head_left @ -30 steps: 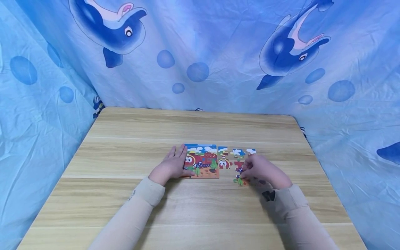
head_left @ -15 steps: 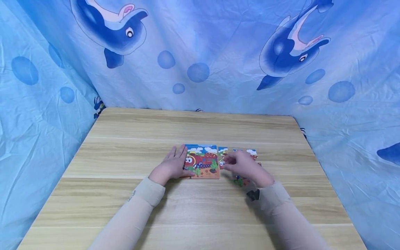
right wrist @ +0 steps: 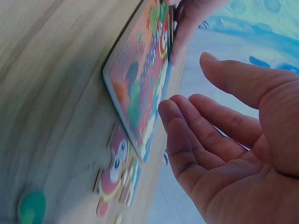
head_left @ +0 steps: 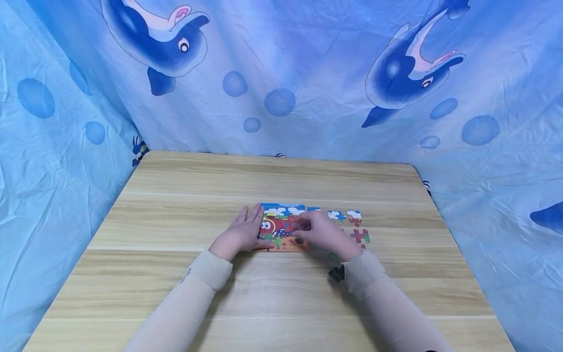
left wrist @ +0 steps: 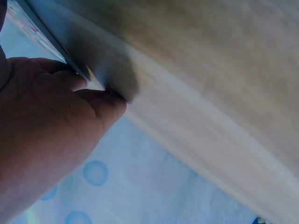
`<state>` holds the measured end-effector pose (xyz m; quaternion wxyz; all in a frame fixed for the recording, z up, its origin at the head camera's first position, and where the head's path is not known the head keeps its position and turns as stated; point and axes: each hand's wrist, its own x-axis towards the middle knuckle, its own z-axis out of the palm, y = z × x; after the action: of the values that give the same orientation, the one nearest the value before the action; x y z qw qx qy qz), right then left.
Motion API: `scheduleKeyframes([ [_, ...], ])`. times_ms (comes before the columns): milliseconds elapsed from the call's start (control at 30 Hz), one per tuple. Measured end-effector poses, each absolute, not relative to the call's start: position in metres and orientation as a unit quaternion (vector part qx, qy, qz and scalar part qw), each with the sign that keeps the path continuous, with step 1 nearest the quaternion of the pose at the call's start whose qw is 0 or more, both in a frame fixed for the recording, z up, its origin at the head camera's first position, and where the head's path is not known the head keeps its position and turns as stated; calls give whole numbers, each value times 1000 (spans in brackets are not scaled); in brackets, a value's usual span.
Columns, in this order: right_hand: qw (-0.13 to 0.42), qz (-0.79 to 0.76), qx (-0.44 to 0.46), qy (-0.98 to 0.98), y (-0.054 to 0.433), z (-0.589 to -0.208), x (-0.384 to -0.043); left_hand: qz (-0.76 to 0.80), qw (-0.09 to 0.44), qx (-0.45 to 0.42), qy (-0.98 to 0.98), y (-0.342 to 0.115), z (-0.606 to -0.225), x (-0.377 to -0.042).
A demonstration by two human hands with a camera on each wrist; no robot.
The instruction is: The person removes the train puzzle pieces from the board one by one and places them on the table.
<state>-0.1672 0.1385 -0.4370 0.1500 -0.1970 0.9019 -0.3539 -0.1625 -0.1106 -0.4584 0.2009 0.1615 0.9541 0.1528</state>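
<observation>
A flat puzzle board (head_left: 281, 242) with a red cartoon train picture lies on the table. Along its left side my left hand (head_left: 239, 235) rests with fingers straight, the thumb at the near left corner. The left wrist view shows that hand's fingertips (left wrist: 117, 100) at the board's edge. My right hand (head_left: 324, 232) hovers over the board's right part, fingers loosely bent. In the right wrist view its thumb and fingers are apart with nothing between them. A loose puzzle piece (right wrist: 112, 179) with the train's eyes lies beside the board. The right hand hides some pieces in the head view.
Right of the board lie more loose jigsaw pieces, among them a red one (head_left: 361, 235) and cloud pieces (head_left: 354, 214). The wooden table (head_left: 272, 303) is backed by a blue curtain (head_left: 281, 63) printed with dolphins. A green round shape (right wrist: 32, 206) shows in the right wrist view.
My right hand has moved left from the loose pieces to over the board, uncovering the pieces at the far right. The left hand has stayed at the board's left side.
</observation>
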Motion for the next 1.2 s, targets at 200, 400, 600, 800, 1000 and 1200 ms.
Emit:
scheduleKeyframes([
  [200,161,-334,-207,905,121,-441,-170,152,200,163,954,-112,-460,-163],
  [400,182,-337,-213,899,105,-443,-172,151,199,168,954,-114,-459,-163],
  [600,158,-280,-249,914,90,-451,-173,157,194,176,952,-121,-462,-163],
  [800,143,-223,-271,925,79,-451,-168,147,176,176,957,-125,-471,-164],
  [1000,140,-206,-283,926,68,-451,-167,110,186,171,961,-124,-458,-159],
  [1200,147,-220,-277,924,63,-453,-169,104,180,164,964,-123,-455,-156],
])
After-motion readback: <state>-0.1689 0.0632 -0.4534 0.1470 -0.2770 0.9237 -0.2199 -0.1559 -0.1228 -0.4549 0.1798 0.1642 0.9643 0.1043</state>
